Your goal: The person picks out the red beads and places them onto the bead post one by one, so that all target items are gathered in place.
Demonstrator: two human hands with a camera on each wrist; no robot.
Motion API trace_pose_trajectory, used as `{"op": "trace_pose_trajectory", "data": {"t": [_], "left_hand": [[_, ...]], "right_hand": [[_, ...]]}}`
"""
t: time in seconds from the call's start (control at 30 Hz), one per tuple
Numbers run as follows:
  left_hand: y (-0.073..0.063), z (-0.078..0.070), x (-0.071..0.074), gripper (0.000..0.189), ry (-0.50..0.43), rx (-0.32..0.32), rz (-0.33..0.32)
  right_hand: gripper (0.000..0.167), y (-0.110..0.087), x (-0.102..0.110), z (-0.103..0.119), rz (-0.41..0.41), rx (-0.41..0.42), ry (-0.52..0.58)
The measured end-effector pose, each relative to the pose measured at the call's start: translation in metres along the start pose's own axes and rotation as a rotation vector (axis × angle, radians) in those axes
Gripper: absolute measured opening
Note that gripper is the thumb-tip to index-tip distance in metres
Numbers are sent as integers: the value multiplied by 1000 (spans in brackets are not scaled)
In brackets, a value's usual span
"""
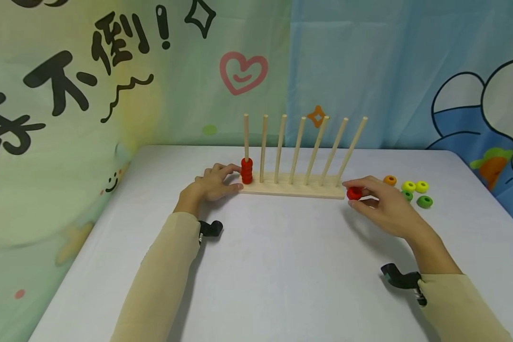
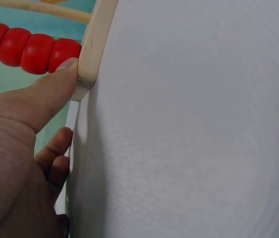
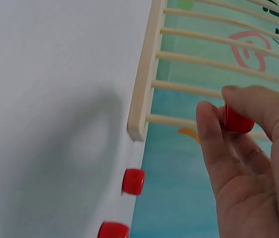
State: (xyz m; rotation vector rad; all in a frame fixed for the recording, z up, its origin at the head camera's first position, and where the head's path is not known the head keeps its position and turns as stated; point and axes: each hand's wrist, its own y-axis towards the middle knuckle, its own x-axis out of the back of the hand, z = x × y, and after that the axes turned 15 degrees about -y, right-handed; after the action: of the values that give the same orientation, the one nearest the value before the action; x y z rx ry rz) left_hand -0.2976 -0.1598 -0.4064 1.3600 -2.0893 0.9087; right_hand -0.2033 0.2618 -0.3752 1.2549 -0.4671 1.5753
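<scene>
My left hand [image 1: 215, 183] grips the left end of a wooden peg rack [image 1: 292, 190], its thumb by the front corner. In the left wrist view, the thumb lies against the rack's end beside a stack of red beads [image 2: 36, 51]. That stack sits at the bottom of the leftmost peg [image 1: 246, 135]. Just off the rack's right end, my right hand [image 1: 382, 204] pinches one red bead [image 3: 238, 119] between thumb and fingers, above the table. Two more red beads, a nearer one [image 3: 133, 181] and a farther one [image 3: 113, 230], lie on the table in the right wrist view.
Beyond the right hand are an orange bead [image 1: 390, 180], yellow beads [image 1: 408, 186] and green beads [image 1: 425, 202] on the white table [image 1: 282, 266]. The rack's other pegs stand bare. A printed cloth [image 1: 342, 61] hangs behind the table.
</scene>
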Motion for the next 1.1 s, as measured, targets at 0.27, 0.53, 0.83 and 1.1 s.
{"op": "trace_pose_trajectory", "data": {"t": [0.27,0.53,0.83,1.1], "left_hand": [[1,-1,0,56,-1,-15,-2],[-1,-2,-1,56,3,-11,-10],[-2,0,-1,55,3,-17,-5],[-2,0,0,55,4,-19,-9]], "right_hand": [[47,12,-7,13,25,-16,79],[39,20,-14,21,-19,-2,111],[37,27,-27,28,-33,30,197],[36,40,-36,40,-60,73,227]]}}
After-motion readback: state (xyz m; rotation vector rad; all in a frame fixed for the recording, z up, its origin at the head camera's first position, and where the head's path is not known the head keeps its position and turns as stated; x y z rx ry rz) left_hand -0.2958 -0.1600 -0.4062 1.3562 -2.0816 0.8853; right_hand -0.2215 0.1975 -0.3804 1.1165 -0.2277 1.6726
